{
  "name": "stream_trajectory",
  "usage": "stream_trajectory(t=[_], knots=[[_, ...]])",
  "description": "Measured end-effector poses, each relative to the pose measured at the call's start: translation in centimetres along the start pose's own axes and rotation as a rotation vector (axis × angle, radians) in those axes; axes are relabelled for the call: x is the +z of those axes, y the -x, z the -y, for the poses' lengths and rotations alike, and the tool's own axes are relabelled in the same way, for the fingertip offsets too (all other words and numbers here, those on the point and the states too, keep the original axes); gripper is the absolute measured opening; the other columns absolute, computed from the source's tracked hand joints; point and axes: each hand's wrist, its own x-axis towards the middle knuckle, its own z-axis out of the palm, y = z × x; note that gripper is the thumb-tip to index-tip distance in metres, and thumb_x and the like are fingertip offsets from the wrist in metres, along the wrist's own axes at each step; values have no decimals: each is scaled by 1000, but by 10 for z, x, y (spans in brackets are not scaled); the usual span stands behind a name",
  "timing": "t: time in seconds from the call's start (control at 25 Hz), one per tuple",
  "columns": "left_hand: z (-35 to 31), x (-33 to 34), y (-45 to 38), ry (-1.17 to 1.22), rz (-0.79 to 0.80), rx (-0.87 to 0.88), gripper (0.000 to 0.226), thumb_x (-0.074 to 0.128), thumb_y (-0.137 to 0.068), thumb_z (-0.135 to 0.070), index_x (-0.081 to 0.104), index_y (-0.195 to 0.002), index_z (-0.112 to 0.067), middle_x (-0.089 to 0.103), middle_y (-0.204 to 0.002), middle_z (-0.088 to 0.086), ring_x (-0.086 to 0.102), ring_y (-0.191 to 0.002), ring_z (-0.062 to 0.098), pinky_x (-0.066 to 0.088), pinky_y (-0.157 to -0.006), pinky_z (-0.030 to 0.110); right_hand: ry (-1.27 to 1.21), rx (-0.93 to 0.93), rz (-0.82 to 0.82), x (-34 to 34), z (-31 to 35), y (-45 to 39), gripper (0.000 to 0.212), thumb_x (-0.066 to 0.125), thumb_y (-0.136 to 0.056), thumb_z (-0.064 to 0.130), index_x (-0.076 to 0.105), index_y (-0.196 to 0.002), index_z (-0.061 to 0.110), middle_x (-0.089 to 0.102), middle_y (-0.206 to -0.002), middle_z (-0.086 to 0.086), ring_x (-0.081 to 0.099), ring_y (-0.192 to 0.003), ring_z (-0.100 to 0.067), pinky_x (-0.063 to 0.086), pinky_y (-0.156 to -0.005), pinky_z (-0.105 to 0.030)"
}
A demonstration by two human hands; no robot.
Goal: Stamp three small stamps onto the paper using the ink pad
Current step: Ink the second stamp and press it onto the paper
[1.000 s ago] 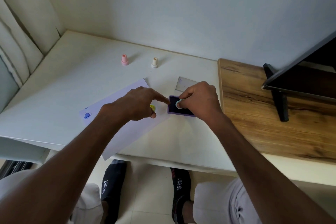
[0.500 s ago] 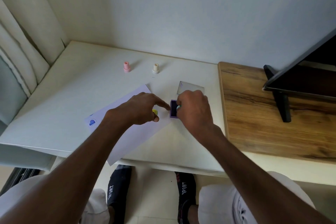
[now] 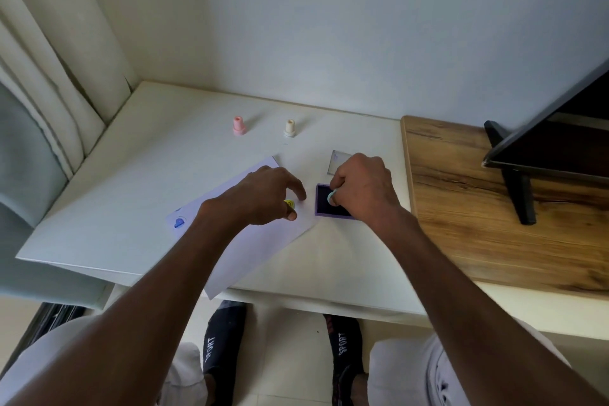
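I see the right hand pinching a pale green stamp down on the ink pad, nr the desk's right edge. Paper lies just left of the pad; left hand rests there w/ a yellow stamp.

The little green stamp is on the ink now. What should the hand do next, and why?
Probably lift the green stamp off the ink pad and carry it left to the paper. The right hand holds it on the dark ink, and the paper shows only one blue mark, with bare space near the left hand.
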Motion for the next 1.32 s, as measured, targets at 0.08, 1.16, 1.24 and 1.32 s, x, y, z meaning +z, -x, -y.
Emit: stream_trajectory(t=[0.08,1.16,1.24,1.32], knots=[[0,-10,3,107,-69,-2,27,83,-81,-22,79,-108,-24,58,-74,-18,62,-78,10,43,-70,26,-65,28,-62,-6,-2,-2,30,90,-75,21,82,-103,14,78,-105,-8,72,-93,-25,53,-72,-26],[15,-42,5,1120,-546,-71,24,83,-82,-11,77,-104,-8,75,-101,20,72,-90,26,60,-93,43,-1745,186,266,14,44,-24,18,73,-92,11,79,-108,15,80,-111,-9,78,-99,-24,62,-74,-26],[19,-42,7,1098,-527,-146,23,82,-83,-10,76,-106,-9,76,-94,16,74,-86,23,60,-92,41,-1738,206,257,14,43,-24,18,72,-93,10,78,-109,15,80,-109,-8,78,-97,-24,62,-73,-27],[26,-44,12,1101,-506,-269,21,78,-86,-7,75,-107,-9,76,-91,13,74,-83,20,60,-92,40,-1713,220,255,15,43,-23,19,70,-95,9,77,-112,15,80,-108,-8,79,-95,-24,63,-73,-28]])
